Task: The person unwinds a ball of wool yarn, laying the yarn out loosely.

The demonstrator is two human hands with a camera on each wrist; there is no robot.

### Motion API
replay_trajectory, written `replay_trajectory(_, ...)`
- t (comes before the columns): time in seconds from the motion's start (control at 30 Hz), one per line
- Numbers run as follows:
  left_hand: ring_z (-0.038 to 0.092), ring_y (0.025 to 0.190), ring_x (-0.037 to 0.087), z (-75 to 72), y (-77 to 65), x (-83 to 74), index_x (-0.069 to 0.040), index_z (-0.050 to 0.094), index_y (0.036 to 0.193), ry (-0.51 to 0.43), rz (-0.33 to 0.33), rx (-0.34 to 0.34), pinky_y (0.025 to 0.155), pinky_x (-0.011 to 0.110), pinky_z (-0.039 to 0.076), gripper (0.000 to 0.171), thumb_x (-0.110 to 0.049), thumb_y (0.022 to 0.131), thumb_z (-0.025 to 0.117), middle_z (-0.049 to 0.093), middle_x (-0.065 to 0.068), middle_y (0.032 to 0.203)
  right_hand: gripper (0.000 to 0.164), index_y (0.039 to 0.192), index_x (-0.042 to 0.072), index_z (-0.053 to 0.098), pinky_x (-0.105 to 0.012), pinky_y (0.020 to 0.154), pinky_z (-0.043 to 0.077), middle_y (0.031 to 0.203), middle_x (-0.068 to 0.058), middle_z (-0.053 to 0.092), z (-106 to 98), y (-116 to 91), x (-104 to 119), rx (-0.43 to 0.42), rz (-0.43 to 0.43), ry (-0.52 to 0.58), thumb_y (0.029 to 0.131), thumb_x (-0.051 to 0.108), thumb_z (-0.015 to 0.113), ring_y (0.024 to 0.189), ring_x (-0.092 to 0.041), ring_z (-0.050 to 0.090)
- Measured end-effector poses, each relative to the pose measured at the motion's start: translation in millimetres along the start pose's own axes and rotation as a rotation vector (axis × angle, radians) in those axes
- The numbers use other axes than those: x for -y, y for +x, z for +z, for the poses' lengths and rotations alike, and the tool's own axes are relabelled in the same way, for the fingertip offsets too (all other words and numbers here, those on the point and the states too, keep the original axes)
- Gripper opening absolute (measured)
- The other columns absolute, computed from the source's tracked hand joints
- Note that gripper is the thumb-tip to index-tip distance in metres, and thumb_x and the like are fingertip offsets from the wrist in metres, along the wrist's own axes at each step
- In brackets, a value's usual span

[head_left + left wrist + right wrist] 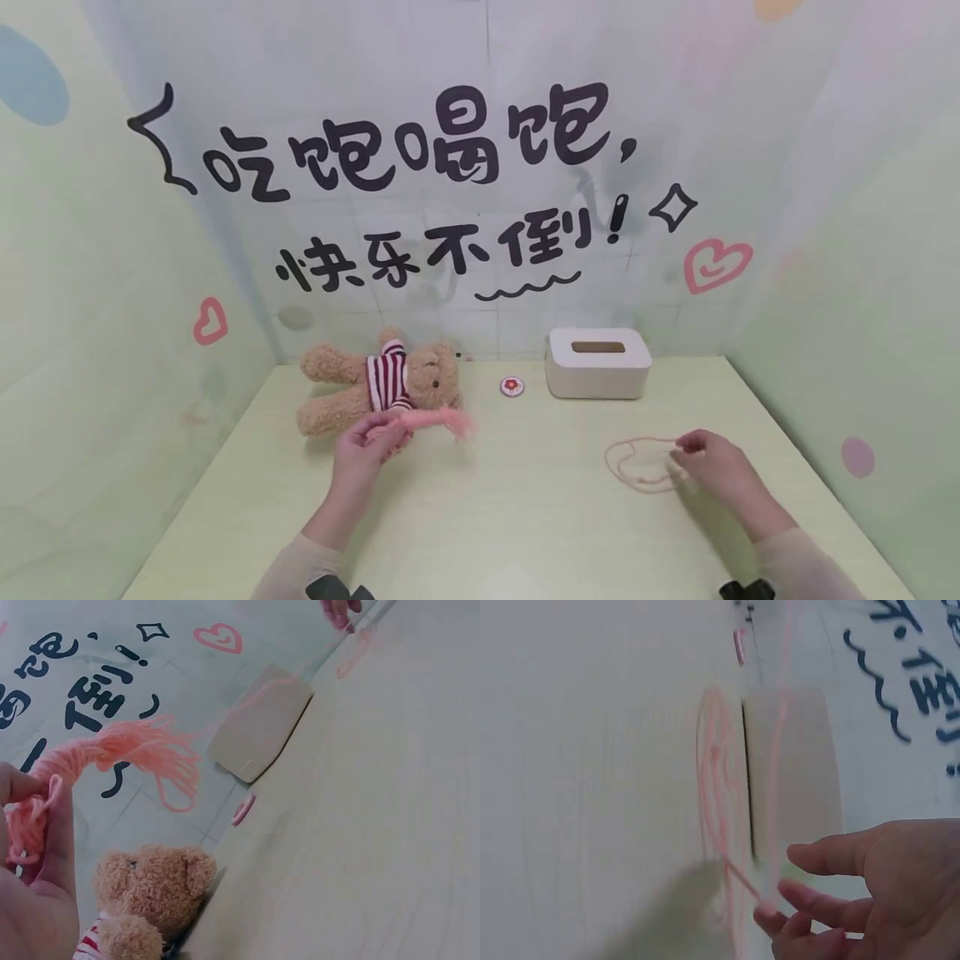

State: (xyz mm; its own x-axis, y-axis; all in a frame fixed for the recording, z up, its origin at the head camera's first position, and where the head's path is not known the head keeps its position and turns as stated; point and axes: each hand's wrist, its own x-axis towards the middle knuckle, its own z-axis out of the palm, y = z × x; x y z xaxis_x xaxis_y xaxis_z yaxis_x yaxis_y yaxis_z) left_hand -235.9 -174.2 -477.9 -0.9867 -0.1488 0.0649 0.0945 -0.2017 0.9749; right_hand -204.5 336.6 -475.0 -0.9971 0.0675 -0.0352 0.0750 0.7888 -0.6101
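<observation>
Head view: your left hand (366, 450) pinches the pink yarn hank (426, 418) above the table's (487, 517) left half; your right hand (712, 467), thumb apart, hooks its strand (777, 746) near the right edge. Probably unwinding; next likely needs a gentle pull.

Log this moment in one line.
left hand: holds pink yarn bundle; right hand: holds yarn strand; teddy bear: lying on table; tissue box: on table

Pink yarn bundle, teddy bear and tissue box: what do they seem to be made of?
Pink yarn bundle: soft, matte fibre, perhaps wool or acrylic; its loose strands fan out.
Teddy bear: fuzzy plush, judging by the curly pile.
Tissue box: probably smooth plastic, given its even surface and rounded corners.
</observation>
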Motion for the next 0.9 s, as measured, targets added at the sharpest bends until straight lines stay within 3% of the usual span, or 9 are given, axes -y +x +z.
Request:
replay_trajectory(0.1,0.076,0.077,0.014,9.1,-7.2,8.8,-0.001,0.070,0.103,-0.001,0.005,0.115,0.077,0.028,0.068,0.013,0.001,0.091,0.075,0.075,0.000,0.085,0.047,0.136,-0.003,0.059,-0.043,0.069,0.061,0.111,-0.027,0.070,17.2,-11.2,40.6,0.024,-0.068,0.041,0.097,0.021,0.070,0.088,-0.033,0.068)
replay_trajectory(0.23,0.077,0.079,0.015,21.5,-12.1,12.9,0.001,0.070,0.105,-0.021,0.022,0.188,0.079,0.030,0.068,0.013,0.003,0.092,0.072,0.073,0.001,0.089,0.050,0.140,0.000,0.059,-0.028,0.055,0.057,0.105,-0.020,0.073,43.7,-18.6,84.3,0.195,-0.178,0.293,0.096,0.020,0.073,0.074,-0.020,0.065)
replay_trajectory(0.33,0.076,0.080,0.015,28.6,-12.6,11.3,-0.003,0.071,0.104,-0.037,0.024,0.223,0.080,0.030,0.068,0.013,0.004,0.092,0.071,0.073,0.003,0.092,0.051,0.141,-0.004,0.056,-0.027,0.056,0.059,0.126,-0.027,0.068,61.7,-15.9,101.8,0.299,-0.256,0.436,0.097,0.017,0.072,0.077,-0.020,0.068)
replay_trajectory(0.4,0.076,0.080,0.014,32.8,-12.6,10.1,-0.007,0.072,0.102,-0.048,0.019,0.243,0.080,0.030,0.068,0.015,0.004,0.092,0.071,0.073,0.003,0.093,0.052,0.142,-0.004,0.055,-0.028,0.057,0.060,0.138,-0.028,0.062,72.4,-12.2,110.8,0.325,-0.269,0.500,0.097,0.015,0.072,0.080,-0.020,0.069)
replay_trajectory(0.6,0.076,0.079,0.012,39.3,-13.5,12.2,-0.017,0.073,0.097,-0.094,0.019,0.283,0.080,0.027,0.067,0.023,0.005,0.092,0.070,0.075,-0.001,0.090,0.052,0.145,-0.005,0.051,-0.027,0.064,0.063,0.143,-0.029,0.059,100.4,-6.5,132.3,0.442,-0.251,0.651,0.100,0.014,0.068,0.087,-0.021,0.072)
replay_trajectory(0.77,0.076,0.080,0.012,40.5,-13.0,14.7,-0.012,0.072,0.099,-0.083,0.024,0.296,0.080,0.027,0.067,0.018,0.004,0.092,0.070,0.076,-0.001,0.090,0.051,0.141,-0.011,0.051,-0.032,0.077,0.068,0.124,-0.025,0.072,111.9,-10.1,143.3,0.573,-0.184,0.789,0.100,0.015,0.067,0.088,-0.019,0.075)
replay_trajectory(0.9,0.077,0.080,0.014,40.9,-11.6,13.4,-0.004,0.071,0.103,-0.058,0.038,0.262,0.079,0.028,0.068,0.014,0.004,0.091,0.072,0.076,0.001,0.089,0.039,0.125,-0.014,0.061,-0.034,0.073,0.069,0.094,-0.019,0.077,105.6,-13.5,145.8,0.510,-0.150,0.772,0.099,0.014,0.069,0.076,-0.016,0.075)
